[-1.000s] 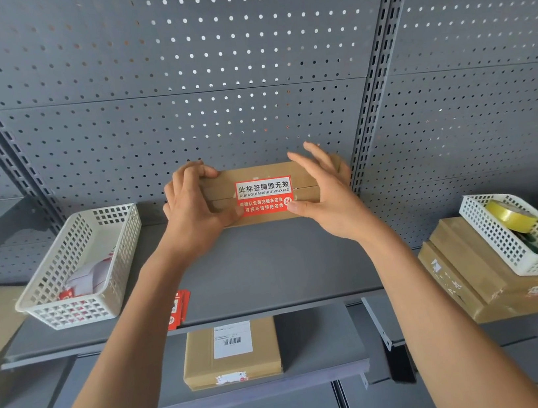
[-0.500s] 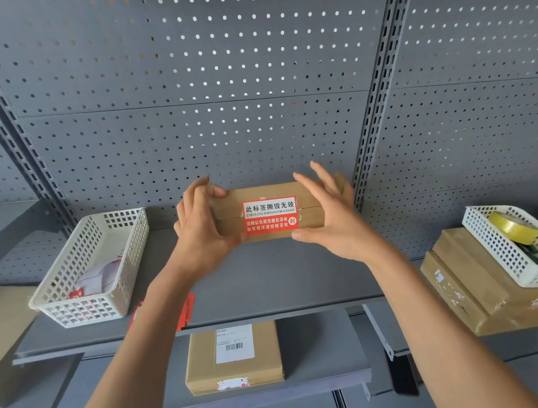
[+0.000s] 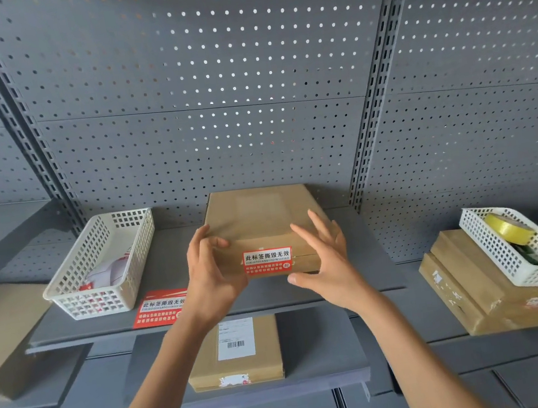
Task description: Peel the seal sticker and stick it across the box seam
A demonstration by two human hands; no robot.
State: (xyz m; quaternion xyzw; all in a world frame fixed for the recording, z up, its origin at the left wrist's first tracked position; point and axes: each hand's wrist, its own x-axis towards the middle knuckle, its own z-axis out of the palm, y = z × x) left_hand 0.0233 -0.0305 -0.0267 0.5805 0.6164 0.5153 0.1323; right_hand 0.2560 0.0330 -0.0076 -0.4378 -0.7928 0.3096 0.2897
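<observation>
A flat brown cardboard box (image 3: 259,215) lies on the grey shelf (image 3: 368,279), its top face toward me. A red and white seal sticker (image 3: 267,261) sits on its front side, across the thin seam line. My left hand (image 3: 212,281) holds the box's front left corner, thumb on top. At the front right corner, my right hand (image 3: 328,264) has its fingers spread; its thumb is by the lower edge and the fingers look lifted off the cardboard.
A red sticker sheet (image 3: 159,307) lies on the shelf beside a white basket (image 3: 77,300) of backing papers. Below sits a labelled box (image 3: 236,353). At right, a basket (image 3: 526,274) with yellow tape (image 3: 506,229) rests on stacked boxes (image 3: 462,287). Pegboard stands behind.
The box was held up with its stickered side facing me; it has come down flat onto the shelf. My right hand's fingers have spread and loosened.
</observation>
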